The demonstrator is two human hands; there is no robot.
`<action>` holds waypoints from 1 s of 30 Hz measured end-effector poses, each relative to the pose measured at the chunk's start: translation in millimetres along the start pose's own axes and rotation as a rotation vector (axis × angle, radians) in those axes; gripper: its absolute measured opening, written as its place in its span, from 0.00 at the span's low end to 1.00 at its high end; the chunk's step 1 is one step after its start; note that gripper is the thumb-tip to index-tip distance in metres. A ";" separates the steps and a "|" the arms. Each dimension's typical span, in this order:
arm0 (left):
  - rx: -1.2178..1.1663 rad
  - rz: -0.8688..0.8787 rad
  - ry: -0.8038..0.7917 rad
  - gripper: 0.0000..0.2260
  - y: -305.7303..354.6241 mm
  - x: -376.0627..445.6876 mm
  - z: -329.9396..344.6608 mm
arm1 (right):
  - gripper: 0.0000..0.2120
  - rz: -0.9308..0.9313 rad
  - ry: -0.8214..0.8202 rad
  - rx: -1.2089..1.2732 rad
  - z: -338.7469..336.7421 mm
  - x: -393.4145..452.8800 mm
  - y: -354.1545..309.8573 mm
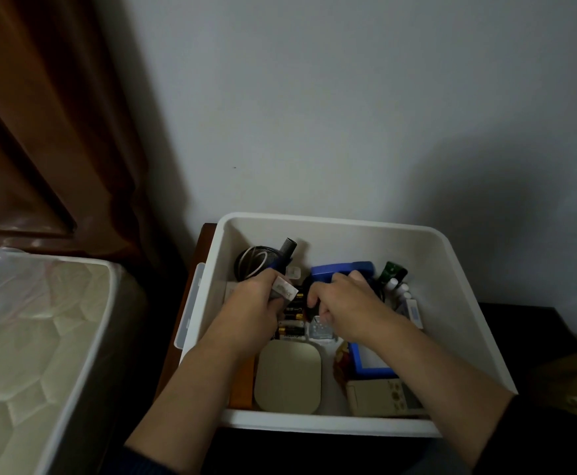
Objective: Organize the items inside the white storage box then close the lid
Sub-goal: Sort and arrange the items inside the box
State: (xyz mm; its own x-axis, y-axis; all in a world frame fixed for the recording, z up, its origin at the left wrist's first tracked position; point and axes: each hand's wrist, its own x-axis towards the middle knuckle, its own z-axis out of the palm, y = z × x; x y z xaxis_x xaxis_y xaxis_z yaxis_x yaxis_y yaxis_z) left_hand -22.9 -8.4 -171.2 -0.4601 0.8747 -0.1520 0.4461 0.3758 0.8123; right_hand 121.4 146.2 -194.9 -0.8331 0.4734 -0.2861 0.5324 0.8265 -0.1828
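There is one camera, and it sits on the person's head. It looks forward and down, right into the open white storage box (331,228) from above and from the near side. The box is close, about an arm's reach away, and fills the lower middle of the picture. Both arms come in from the bottom edge. The wide lens also takes in the pale wall (348,114) behind the box, the bed (40,337) on the left, and a brown wooden panel (23,132) at the top left. There is no second view to share anything with.
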 end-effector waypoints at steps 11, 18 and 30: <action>-0.015 -0.062 -0.057 0.14 -2.8 -1.0 1.6 | 0.11 0.039 -0.010 -0.172 -2.5 3.5 -12.3; 0.047 -0.085 -0.123 0.21 -3.4 1.5 2.9 | 0.10 0.029 -0.053 -0.097 -0.1 -2.1 -2.4; 0.026 -0.099 -0.142 0.24 -3.9 1.5 2.4 | 0.09 0.025 0.061 -0.038 -4.5 -1.1 -1.3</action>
State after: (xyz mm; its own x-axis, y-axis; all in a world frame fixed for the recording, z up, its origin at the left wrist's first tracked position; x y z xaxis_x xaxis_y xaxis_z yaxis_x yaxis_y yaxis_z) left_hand -23.5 -7.8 -176.0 -0.3902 0.8669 -0.3103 0.4246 0.4685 0.7748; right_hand 121.0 146.0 -190.1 -0.8276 0.5109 -0.2326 0.5484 0.8244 -0.1402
